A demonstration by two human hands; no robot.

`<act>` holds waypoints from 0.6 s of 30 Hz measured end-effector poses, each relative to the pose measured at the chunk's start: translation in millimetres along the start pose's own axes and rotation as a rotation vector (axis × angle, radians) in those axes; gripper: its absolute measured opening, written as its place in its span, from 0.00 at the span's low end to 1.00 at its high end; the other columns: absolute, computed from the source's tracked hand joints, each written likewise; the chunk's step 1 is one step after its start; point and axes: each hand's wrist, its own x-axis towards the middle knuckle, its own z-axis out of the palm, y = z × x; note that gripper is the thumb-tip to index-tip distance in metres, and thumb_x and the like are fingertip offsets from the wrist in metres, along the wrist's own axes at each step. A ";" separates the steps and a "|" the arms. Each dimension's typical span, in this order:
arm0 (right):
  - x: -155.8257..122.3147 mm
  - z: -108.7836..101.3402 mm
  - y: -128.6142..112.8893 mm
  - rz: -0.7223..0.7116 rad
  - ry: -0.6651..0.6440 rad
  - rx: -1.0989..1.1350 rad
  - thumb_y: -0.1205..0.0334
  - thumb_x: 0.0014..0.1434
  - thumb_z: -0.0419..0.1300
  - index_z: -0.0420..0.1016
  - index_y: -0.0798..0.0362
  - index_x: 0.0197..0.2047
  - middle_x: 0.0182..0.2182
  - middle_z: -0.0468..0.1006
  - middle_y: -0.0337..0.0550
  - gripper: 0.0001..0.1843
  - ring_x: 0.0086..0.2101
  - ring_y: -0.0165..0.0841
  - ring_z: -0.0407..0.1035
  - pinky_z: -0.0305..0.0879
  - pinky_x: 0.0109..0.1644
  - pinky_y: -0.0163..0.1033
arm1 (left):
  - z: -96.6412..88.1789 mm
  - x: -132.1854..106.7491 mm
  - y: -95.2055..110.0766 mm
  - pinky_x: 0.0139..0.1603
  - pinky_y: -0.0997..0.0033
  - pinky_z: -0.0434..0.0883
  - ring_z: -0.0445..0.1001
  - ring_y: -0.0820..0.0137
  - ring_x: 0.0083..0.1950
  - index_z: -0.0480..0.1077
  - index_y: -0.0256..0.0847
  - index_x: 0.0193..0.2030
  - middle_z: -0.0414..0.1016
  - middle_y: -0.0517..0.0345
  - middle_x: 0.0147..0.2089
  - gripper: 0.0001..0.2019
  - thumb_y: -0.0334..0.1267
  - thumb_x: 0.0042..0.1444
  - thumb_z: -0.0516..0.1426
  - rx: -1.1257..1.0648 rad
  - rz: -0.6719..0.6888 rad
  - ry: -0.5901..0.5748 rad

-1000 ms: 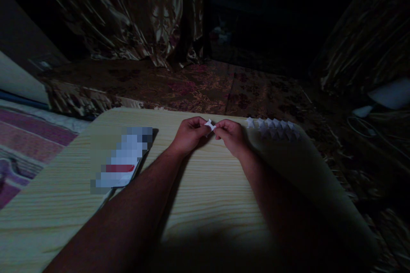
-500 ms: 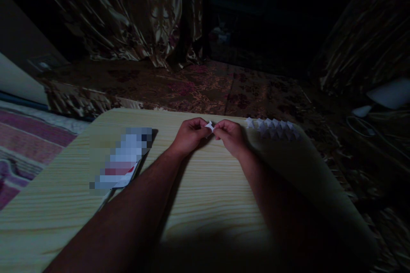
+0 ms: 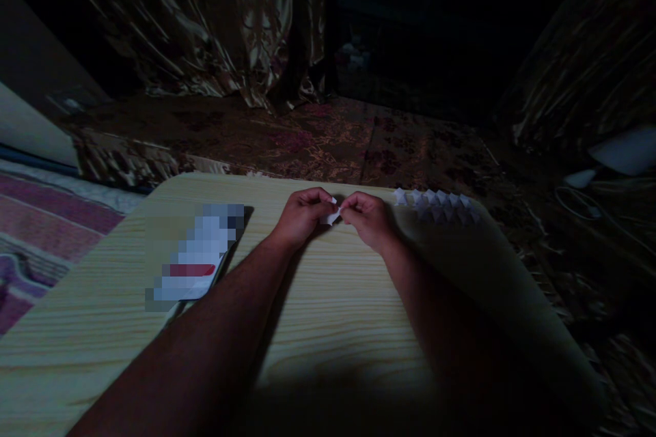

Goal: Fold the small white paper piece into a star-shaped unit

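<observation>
Between my two hands is a small folded white paper star (image 3: 331,217), its points partly covered by fingers. My left hand (image 3: 306,213) pinches it from the left with thumb and forefinger. From the other side the fingertips of my right hand (image 3: 365,213) close on its right edge. Both hands rest low over the far part of the wooden table (image 3: 318,328). To the right of my right hand stand several white paper stars (image 3: 433,198) in two rows.
On the table's left lies a flat item (image 3: 197,252), blurred out, with a white and red surface. A patterned cloth-covered ledge (image 3: 307,140) runs behind the table. At the right is a white lamp (image 3: 625,150) with its cable. Dark curtains (image 3: 246,20) hang behind.
The paper star has been turned between my fingers; more of its white surface now shows below my left thumb. Both hands stay in nearly the same place.
</observation>
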 end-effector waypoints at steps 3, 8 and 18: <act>0.2 -0.3 1.1 -0.009 -0.002 0.011 0.64 0.47 0.59 0.70 0.54 0.26 0.20 0.69 0.34 0.02 0.22 0.26 0.62 0.56 0.27 0.32 | 0.1 0.3 0.1 0.24 0.75 0.59 0.63 0.77 0.21 0.71 0.37 0.27 0.69 0.63 0.21 0.05 0.35 0.43 0.61 0.013 0.000 -0.006; -0.5 -0.6 0.1 -0.014 -0.023 0.011 0.65 0.46 0.58 0.70 0.54 0.26 0.20 0.69 0.33 0.02 0.22 0.25 0.61 0.56 0.27 0.32 | -0.3 -0.2 0.6 0.22 0.76 0.56 0.61 0.77 0.19 0.70 0.37 0.25 0.67 0.63 0.19 0.04 0.35 0.45 0.60 0.052 -0.013 -0.008; -0.1 -0.6 -1.2 0.012 0.010 0.058 0.64 0.47 0.58 0.70 0.53 0.27 0.20 0.69 0.33 0.02 0.22 0.26 0.63 0.58 0.28 0.32 | 3.5 -1.2 5.3 0.22 0.75 0.56 0.61 0.76 0.21 0.71 0.37 0.26 0.68 0.61 0.21 0.07 0.39 0.47 0.59 0.044 0.022 -0.007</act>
